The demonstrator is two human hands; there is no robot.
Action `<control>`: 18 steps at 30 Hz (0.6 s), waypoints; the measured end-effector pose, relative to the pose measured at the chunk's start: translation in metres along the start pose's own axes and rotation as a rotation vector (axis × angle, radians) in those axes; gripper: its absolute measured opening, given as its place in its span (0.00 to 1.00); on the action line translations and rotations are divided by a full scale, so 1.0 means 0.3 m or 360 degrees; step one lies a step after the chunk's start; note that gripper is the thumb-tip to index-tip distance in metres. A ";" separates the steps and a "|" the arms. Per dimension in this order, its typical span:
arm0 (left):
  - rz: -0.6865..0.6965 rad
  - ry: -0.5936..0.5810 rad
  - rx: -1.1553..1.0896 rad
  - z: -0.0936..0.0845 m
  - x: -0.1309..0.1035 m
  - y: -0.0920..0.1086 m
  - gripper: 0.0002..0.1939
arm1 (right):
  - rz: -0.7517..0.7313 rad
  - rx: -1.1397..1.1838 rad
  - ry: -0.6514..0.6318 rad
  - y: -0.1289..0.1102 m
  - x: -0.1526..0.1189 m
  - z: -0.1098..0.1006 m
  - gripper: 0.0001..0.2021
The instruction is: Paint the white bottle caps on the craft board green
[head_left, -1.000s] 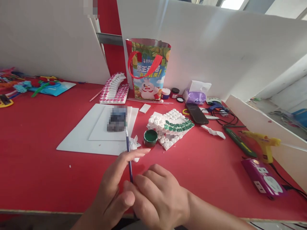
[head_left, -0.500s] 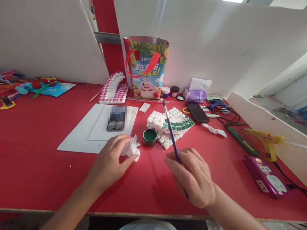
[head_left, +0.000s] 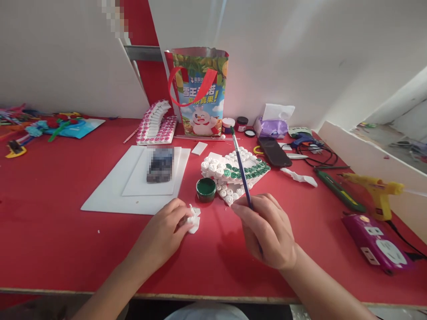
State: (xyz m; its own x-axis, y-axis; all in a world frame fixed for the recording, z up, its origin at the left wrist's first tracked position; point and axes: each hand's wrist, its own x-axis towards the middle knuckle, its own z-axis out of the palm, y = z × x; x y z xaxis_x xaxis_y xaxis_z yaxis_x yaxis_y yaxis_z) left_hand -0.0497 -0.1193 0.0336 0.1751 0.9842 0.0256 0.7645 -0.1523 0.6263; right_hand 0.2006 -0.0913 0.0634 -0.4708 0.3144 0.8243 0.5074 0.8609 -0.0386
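Observation:
My right hand is closed around a blue-handled paintbrush, its dark green tip pointing up and away from me. Beyond the brush lies a white piece covered in small rosettes, with rows of them painted green. A small open jar of green paint stands just left of that piece. In front of the jar, my left hand is closed on a crumpled white tissue at the red table top.
White boards with a phone on them lie at left. Behind stand a printed bag and a pink-and-white rosette piece. At right are a black phone, a yellow glue gun, a green cutter and a purple power strip.
My left hand has drawn the tissue slightly nearer and bunched it smaller, its fingers closing more tightly. The brush in my right hand has tilted a little, its tip shifting up and right.

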 end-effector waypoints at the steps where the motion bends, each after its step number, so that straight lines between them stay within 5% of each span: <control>1: -0.0041 0.0051 -0.0012 0.007 0.007 0.007 0.09 | 0.0007 0.0002 0.0000 0.001 -0.002 0.003 0.17; 6: -0.0119 0.0345 -0.0186 0.041 0.043 0.046 0.09 | 0.0046 -0.0010 -0.0024 0.006 -0.013 0.004 0.17; 18: -0.0396 0.0342 -0.0017 0.072 0.092 0.085 0.18 | 0.0131 0.0087 -0.0053 -0.005 -0.032 0.011 0.19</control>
State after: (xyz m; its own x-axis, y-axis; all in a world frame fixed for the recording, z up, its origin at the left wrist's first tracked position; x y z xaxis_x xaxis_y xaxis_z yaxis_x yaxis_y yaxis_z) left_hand -0.0121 -0.0979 0.0335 -0.1522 0.9878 0.0339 0.7607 0.0951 0.6421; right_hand 0.2020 -0.0942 0.0535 -0.4534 0.3975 0.7978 0.5058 0.8517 -0.1369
